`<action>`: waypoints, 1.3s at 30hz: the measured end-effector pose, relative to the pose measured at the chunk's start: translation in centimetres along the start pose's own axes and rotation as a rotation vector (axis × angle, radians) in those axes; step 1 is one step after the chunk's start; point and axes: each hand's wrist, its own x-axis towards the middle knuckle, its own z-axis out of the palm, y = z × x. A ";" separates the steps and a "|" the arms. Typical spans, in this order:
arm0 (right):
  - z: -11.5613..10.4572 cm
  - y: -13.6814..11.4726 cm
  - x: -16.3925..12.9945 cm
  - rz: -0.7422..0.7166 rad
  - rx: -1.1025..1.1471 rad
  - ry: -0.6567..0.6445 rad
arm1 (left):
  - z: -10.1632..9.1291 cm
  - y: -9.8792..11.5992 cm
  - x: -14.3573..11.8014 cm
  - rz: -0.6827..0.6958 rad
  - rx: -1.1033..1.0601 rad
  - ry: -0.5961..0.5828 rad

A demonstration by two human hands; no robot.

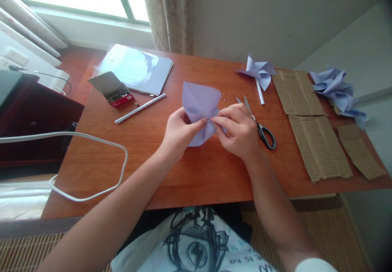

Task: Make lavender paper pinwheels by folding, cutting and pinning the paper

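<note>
Lavender paper [199, 100] folded into a half-made pinwheel shape sits near the middle of the table [196, 174], lifted slightly at its centre by both hands. Left hand [178, 132] pinches the paper's centre from the left, thumb and forefinger closed on the gathered corners. Right hand [239, 130] pinches the same centre from the right, fingertips meeting the left hand's at a small dark dot, maybe a pin, too small to tell. Both hands grasping the paper, neither free.

Scissors [260, 127] lie just beside the right hand, blades pointing away, black handles toward the table's near edge; the hand partly covers them. Tiny specks [226, 97] scattered on the table just beyond the paper. Finished pinwheel [259, 72] on a white stick lies further back right. Corrugated cardboard pieces [318, 145] laid flat at the right side, with a pile of more lavender folded shapes [338, 92] at the far right edge.

Left of the paper: white stick [140, 108] lying diagonal, open box of pins [114, 93] with red side, clear plastic folder [136, 68] behind it. White cable [92, 141] loops over the table's left part. Window and curtain [167, 14] at the back.
</note>
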 end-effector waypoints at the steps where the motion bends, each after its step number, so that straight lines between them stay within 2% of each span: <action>1: 0.0 -0.1 0.0 0.005 0.015 -0.001 | 0.0 -0.1 0.0 0.013 0.015 -0.004; 4: 0.0 -0.4 0.0 0.082 0.082 0.026 | 0.0 -0.2 0.1 0.071 0.114 -0.007; 8: 0.2 -0.9 -0.2 0.327 0.274 0.095 | 0.1 -0.5 -0.1 0.199 0.332 -0.055; 11: 0.5 -0.9 -0.4 0.488 0.464 0.094 | 0.2 -0.7 -0.5 0.286 0.503 -0.085; 15: 0.4 -0.7 -0.4 0.565 0.569 0.096 | 0.2 -0.9 -0.8 0.322 0.633 -0.106; 22: -0.3 -1.0 0.3 0.565 0.605 0.120 | 0.1 -0.4 -0.2 0.164 0.374 -0.081; 27: -0.1 -0.7 0.2 0.481 0.473 0.101 | 0.1 -0.2 -0.2 0.037 0.192 -0.076; 33: 0.2 -0.3 0.0 0.475 0.431 0.101 | 0.3 0.0 -0.4 -0.049 0.084 -0.084; 39: 0.4 -0.3 0.0 0.483 0.438 0.096 | 0.6 0.3 -0.6 -0.079 0.030 -0.094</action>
